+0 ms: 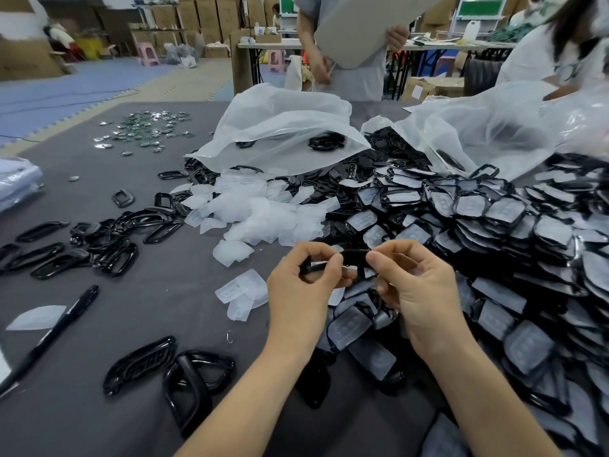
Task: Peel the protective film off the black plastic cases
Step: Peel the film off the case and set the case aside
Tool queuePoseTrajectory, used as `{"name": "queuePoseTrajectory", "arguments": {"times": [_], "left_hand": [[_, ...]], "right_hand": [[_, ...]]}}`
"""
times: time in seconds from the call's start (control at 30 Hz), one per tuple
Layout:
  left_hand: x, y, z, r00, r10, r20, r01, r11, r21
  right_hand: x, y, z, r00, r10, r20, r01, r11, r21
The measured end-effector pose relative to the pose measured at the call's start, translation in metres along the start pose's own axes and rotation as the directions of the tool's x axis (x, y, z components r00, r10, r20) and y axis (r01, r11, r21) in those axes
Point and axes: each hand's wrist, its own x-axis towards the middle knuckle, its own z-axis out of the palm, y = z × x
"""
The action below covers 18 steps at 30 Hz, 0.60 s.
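Black plastic up front: one black case (354, 258) held level above the grey table mat (148, 301), dead centre. Pinched at its left end between thumb and forefinger of the left hand (303, 288), other fingers curled underneath. Gripped at its right end by the right hand (420, 291), thumb and forefinger tips closed on the edge, the other fingers bent in below. Film on this one or not: hard to tell from here.

Right of the case and beyond it, a huge heap of film-covered cases (494, 232), overlapping like scales, spilling down under the right wrist. Straight beyond the case, a pile of peeled films (260, 209), milky and crumpled. Just left of the case, a few loose films (242, 291) flat on the mat. Further left, a scatter of bare cases (99, 249), glossy. Left of the case and nearer, two more bare shells (194, 374) side by side, and a black pen (56, 334) lying slantwise. Far beyond the case, clear plastic bags (280, 127), mouths open, black parts inside one. Beyond and left of the case, small green parts (148, 130) spread out. Furthest beyond the case, past the bags, a standing person (362, 80) holding a grey board (359, 31).
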Motion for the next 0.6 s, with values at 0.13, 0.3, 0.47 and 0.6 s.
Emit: {"name": "queuePoseTrajectory", "arguments": {"times": [0.13,0.3,0.47,0.6], "left_hand": [[0.0002,0.0001,0.0010,1.000,-0.019,-0.001,0.019,1.000,-0.019],[0.0008,-0.0003,0.0009,1.000,-0.018,-0.007,0.018,0.999,0.038],[0.0005,-0.0012,0.0022,0.999,-0.038,0.025,0.037,0.999,0.033],[0.0006,-0.0008,0.0022,0.997,-0.043,0.065,0.041,0.999,0.027]], "right_hand": [[0.0011,0.0024,0.0004,1.000,-0.022,0.000,0.022,0.998,0.064],[0.0015,0.0042,0.0012,0.999,-0.040,0.015,0.038,0.989,0.145],[0.0020,0.0043,0.0000,1.000,-0.009,-0.008,0.010,0.994,0.108],[0.0018,0.0037,0.0002,1.000,0.025,-0.015,-0.024,0.998,0.064]]}}
